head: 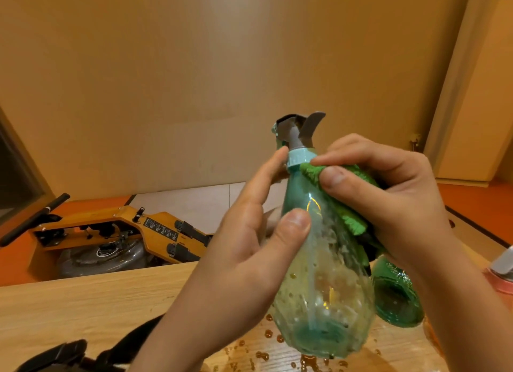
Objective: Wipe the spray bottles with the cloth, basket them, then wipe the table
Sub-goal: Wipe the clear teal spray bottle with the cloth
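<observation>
One droplet-beaded clear spray bottle point(322, 274) (teal collar), green cloth point(313, 173) at neck.

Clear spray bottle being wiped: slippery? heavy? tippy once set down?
Probably slippery: the spray bottle is beaded with drops, and the table below is spattered. Likely light: it looks nearly empty, and the left hand holds it up, tilted, by thumb and fingers. Wide base, narrow neck: should stand steadily.

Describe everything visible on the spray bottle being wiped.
The spray bottle is clear, green-tinted plastic, pear-shaped, with a grey trigger head and pale teal collar. It is wet with droplets, held tilted over the table. The left hand grips its body; the right hand presses a green cloth against its shoulder.
</observation>
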A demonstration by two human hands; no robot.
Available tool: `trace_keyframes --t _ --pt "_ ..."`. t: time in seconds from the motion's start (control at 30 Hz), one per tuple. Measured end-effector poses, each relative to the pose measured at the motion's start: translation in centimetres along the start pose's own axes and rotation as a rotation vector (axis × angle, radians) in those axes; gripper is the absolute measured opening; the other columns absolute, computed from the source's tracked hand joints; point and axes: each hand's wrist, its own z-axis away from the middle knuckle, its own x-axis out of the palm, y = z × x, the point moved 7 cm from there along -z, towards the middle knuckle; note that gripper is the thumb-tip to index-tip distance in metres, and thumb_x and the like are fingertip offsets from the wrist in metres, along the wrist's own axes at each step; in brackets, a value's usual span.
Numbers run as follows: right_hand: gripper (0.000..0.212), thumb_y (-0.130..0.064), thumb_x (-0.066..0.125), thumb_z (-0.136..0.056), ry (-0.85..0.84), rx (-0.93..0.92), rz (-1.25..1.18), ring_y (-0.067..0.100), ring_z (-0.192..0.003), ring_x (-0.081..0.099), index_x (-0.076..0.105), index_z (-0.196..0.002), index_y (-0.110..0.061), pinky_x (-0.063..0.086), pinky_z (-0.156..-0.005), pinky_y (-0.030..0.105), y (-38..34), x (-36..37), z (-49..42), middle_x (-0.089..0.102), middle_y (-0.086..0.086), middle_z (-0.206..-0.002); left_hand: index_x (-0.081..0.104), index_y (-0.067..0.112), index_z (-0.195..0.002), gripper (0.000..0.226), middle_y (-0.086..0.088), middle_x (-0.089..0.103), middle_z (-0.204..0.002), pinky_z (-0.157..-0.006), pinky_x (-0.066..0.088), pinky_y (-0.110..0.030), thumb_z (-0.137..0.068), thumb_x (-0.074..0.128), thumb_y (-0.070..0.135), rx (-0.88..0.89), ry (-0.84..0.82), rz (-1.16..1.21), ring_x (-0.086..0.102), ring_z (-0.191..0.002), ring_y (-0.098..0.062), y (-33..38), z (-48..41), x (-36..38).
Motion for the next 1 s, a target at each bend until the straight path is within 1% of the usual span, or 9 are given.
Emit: trace_keyframes --t 0.07,0.17,0.27,0.33,0.47,0.6,0.7,0.9,1.0 --pt "0.008 -0.015 0.074 -0.086 -0.001 0.006 -0.006 0.016 -0.083 0.063 0.079 -0.092 -0.014 0.05 -0.073 0.025 0.1 0.1 0.0 0.068 -0.002 -0.089 0.027 0.037 -0.157 0.064 0.041 0.059 -0.131 -0.097 0.054 -0.021 -0.098 0.051 0.029 -0.006 -0.006 -0.027 0.062 -0.123 0.003 -0.1 0.0 0.0" --pt "0.009 -0.012 0.075 -0.086 -0.007 -0.002 0.027 0.014 -0.084 0.064 0.079 -0.094 -0.014 0.051 -0.073 0.024 0.1 0.3 0.1 0.067 -0.002 -0.089 0.03 0.051 -0.155 0.062 0.041 0.044 -0.147 -0.114 0.042 -0.033 -0.098 0.053 0.038 -0.032 -0.005 -0.069 0.042 -0.139 0.012 -0.5 0.1 -0.5" --pt "0.013 -0.018 0.074 -0.085 -0.016 -0.035 0.098 0.014 -0.085 0.064 0.079 -0.096 -0.016 0.051 -0.074 0.024 -0.2 0.7 0.3 0.065 0.0 -0.09 0.035 0.064 -0.146 0.069 0.045 0.043 -0.146 -0.111 0.041 -0.029 -0.084 0.063 0.056 -0.065 0.0 -0.13 0.04 -0.137 0.017 -0.7 0.3 -1.1" --pt "0.013 -0.018 0.074 -0.085 -0.019 -0.042 0.124 0.014 -0.086 0.064 0.079 -0.097 -0.018 0.051 -0.075 0.024 -0.4 0.9 0.3 0.065 -0.001 -0.09 0.035 0.061 -0.147 0.075 0.043 0.048 -0.143 -0.101 0.049 -0.019 -0.081 0.071 0.053 -0.076 -0.004 -0.127 0.045 -0.134 0.015 -0.8 0.3 -1.2" --pt "0.014 -0.02 0.074 -0.086 -0.043 -0.034 0.164 0.016 -0.088 0.065 0.079 -0.099 -0.02 0.052 -0.075 0.024 -0.4 1.1 0.4 0.065 -0.002 -0.092 0.04 0.051 -0.148 0.078 0.036 0.059 -0.135 -0.099 0.054 -0.029 -0.08 0.074 0.03 -0.095 0.019 -0.107 0.057 -0.126 0.009 -0.9 -0.1 -1.3" --pt "0.012 -0.021 0.079 -0.087 -0.12 -0.033 0.244 0.021 -0.089 0.067 0.079 -0.098 -0.018 0.053 -0.074 0.026 -0.7 1.4 0.5 0.067 -0.002 -0.093 0.047 0.03 -0.149 0.076 0.02 0.068 -0.133 -0.091 0.057 -0.022 -0.079 0.069 0.012 -0.082 0.094 -0.012 0.062 -0.126 -0.002 -1.1 -0.6 -2.2" --pt "0.012 -0.022 0.076 -0.086 -0.272 -0.033 0.277 0.022 -0.085 0.067 0.08 -0.097 -0.018 0.051 -0.069 0.024 -1.3 1.9 0.7 0.067 -0.002 -0.092 0.047 0.028 -0.149 0.074 0.014 0.068 -0.136 -0.098 0.056 -0.03 -0.081 0.066 0.008 -0.064 0.105 0.028 0.061 -0.13 -0.01 -1.2 -0.7 -2.9" --pt "0.011 -0.021 0.076 -0.087 -0.028 -0.069 0.368 0.021 -0.089 0.069 0.079 -0.097 -0.02 0.054 -0.072 0.027 -1.7 0.7 0.4 0.069 -0.002 -0.092 0.045 0.033 -0.149 0.076 0.016 0.064 -0.14 -0.102 0.053 -0.026 -0.081 0.073 0.013 -0.081 0.051 0.065 0.058 -0.133 -0.005 -1.3 -0.5 -1.8" --pt "0.01 -0.019 0.078 -0.088 -0.164 -0.053 0.311 0.022 -0.087 0.068 0.079 -0.098 -0.019 0.054 -0.071 0.028 -1.7 1.2 0.5 0.069 -0.003 -0.093 0.042 0.031 -0.152 0.08 0.011 0.063 -0.143 -0.104 0.054 -0.036 -0.08 0.075 0.019 -0.054 0.08 0.087 0.057 -0.135 -0.013 -1.2 -0.5 -2.5"
